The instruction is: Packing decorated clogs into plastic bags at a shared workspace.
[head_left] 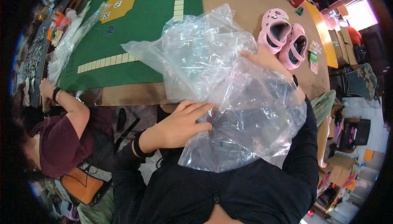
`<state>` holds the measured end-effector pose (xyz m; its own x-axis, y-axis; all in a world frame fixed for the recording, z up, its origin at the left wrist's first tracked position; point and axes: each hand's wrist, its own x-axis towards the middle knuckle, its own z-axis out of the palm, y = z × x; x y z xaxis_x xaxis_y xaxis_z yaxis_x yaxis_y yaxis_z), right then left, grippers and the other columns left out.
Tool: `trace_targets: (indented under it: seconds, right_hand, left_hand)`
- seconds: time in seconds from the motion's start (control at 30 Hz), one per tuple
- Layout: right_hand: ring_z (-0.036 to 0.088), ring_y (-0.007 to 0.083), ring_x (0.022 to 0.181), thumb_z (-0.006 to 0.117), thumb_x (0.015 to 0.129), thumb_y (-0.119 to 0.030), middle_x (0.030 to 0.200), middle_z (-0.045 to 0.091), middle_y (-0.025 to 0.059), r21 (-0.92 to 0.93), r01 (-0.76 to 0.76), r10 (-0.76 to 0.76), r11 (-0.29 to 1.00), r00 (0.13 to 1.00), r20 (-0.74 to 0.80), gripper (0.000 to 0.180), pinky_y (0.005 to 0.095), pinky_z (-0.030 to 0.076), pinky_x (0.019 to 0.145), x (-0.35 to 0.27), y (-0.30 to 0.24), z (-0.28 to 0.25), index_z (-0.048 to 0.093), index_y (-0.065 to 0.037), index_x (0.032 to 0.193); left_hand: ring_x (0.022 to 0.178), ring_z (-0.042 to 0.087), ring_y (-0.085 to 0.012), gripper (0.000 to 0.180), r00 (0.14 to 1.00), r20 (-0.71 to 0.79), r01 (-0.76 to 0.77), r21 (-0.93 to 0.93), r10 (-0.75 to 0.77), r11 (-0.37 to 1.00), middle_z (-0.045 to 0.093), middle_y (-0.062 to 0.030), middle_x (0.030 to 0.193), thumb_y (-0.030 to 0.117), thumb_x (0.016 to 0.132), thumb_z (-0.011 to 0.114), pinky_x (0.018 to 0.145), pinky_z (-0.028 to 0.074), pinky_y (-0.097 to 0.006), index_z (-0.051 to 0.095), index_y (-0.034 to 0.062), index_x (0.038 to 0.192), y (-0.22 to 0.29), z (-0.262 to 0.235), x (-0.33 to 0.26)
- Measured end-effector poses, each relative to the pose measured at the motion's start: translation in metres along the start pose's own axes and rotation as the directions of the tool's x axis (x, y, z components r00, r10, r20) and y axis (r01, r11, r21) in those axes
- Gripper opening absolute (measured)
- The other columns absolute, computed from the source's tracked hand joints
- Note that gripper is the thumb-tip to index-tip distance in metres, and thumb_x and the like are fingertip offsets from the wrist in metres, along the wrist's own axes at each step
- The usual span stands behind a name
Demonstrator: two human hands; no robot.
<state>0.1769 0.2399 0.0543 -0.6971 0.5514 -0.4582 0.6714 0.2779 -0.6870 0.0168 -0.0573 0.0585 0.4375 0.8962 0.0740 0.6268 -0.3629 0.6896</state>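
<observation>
A large, crumpled clear plastic bag spreads from the table edge down over my lap. My left hand has its fingers and thumb on the near left edge of the bag, gripping the film. On the far right side, my right hand holds the bag too, with part of the hand and forearm behind the clear film. Just beyond that hand stands a pair of pink clogs with small charms on them. Beside the clogs lies a small packet with a green label.
A green game mat with rows of pale tiles and dice covers the table's left part. Long clear plastic wrapping lies along its left side. A co-worker in a maroon top sits at left. Cardboard boxes stand at right.
</observation>
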Motion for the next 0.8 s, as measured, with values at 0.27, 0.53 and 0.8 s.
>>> trace_targets:
  seconds: [0.27, 0.53, 0.8]
  right_hand:
    - [0.059, 0.0251, 0.074, 0.069, 0.077, -0.046, 0.082, 0.062, 0.0153, -0.189, 0.307, -0.344, 0.933, 0.915, -0.213, 0.048, 0.0358, 0.047, 0.068, -0.036, -0.035, 0.005, 0.064, 0.000, 0.088]
    - [0.059, 0.0290, 0.067, 0.070, 0.078, -0.025, 0.072, 0.061, 0.0135, -0.257, 0.362, -0.389, 0.896, 0.919, -0.059, 0.030, 0.0368, 0.046, 0.063, -0.047, -0.009, 0.036, 0.059, 0.002, 0.078]
    - [0.055, 0.0265, 0.077, 0.068, 0.080, -0.012, 0.084, 0.056, 0.0144, -0.030, 0.575, -0.568, 0.817, 0.795, -0.214, 0.020, 0.0344, 0.044, 0.072, -0.087, -0.008, 0.063, 0.056, 0.002, 0.088]
  left_hand:
    - [0.128, 0.032, -0.0410, 0.039, 0.992, 0.075, 0.097, 0.076, -0.103, 0.992, 0.018, -0.0261, 0.147, 0.006, 0.082, 0.054, 0.108, 0.022, -0.047, 0.055, 0.0096, 0.121, 0.000, 0.016, 0.012]
    - [0.121, 0.046, -0.0359, 0.037, 0.995, 0.027, -0.094, -0.095, 0.097, 0.991, 0.047, -0.0182, 0.134, -0.004, 0.077, 0.050, 0.103, 0.034, -0.046, 0.059, 0.0013, 0.113, 0.009, -0.039, 0.019]
    - [0.096, 0.060, -0.0318, 0.025, 0.872, -0.487, 0.153, 0.377, 0.055, 0.913, 0.063, -0.0150, 0.107, 0.017, 0.081, 0.063, 0.078, 0.048, -0.038, 0.065, 0.0053, 0.102, -0.033, -0.038, 0.093]
